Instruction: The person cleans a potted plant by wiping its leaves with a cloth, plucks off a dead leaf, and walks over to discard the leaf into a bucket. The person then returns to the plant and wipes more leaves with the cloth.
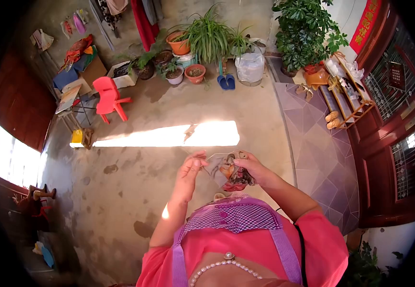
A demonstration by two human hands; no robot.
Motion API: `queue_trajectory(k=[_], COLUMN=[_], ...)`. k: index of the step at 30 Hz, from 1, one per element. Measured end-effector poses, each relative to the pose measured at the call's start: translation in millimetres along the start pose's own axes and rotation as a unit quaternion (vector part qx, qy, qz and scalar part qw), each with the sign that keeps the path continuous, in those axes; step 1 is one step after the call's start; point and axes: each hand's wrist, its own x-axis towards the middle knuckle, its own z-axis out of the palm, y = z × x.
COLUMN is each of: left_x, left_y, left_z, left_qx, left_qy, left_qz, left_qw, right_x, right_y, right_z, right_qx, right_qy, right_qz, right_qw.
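A bunched piece of cloth (236, 173), part grey and part patterned in dark, orange and red, is held in front of the apron at waist height. My right hand (251, 166) grips its upper right side, thumb on top. To the left, my left hand (192, 167) has thumb and fingers pinched together beside the grey part. A thin pale cord (217, 154), perhaps elastic, runs from those fingertips to the top of the cloth. The cloth's folds hide what kind of item it is.
A red plastic chair (107, 98) stands at left beside a small yellow item (77, 138). Potted plants (210, 38) and blue slippers (226, 82) line the back wall. A shoe rack (348, 91) stands right, near a dark red door (384, 177).
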Motion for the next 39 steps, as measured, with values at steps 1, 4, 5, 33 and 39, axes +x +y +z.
queue_trajectory(k=[1,4,5,33,39], left_x=[20,72,89,474,509], left_y=[-2,-12,-16,-89,-107], left_z=[-4,-5,-4,331,464], left_qx=[-0.024,-0.073,-0.084,-0.103,-0.028], left_qy=[0.026,0.066,0.065,-0.523,-0.526], left_qz=[-0.001,-0.020,-0.033,-0.170,-0.115], left_qw=[0.999,0.995,0.994,0.829,0.842], right_x=[16,54,63,96,63], right_y=[-8,-30,-36,-229,-279], right_z=[-8,-35,-38,-268,-388], right_qx=[-0.008,-0.011,-0.029,-0.154,-0.077], right_qy=[0.012,0.025,0.039,0.452,0.435], right_qz=[-0.013,-0.062,-0.081,-0.386,-0.438], right_qw=[1.000,0.998,0.996,0.789,0.783])
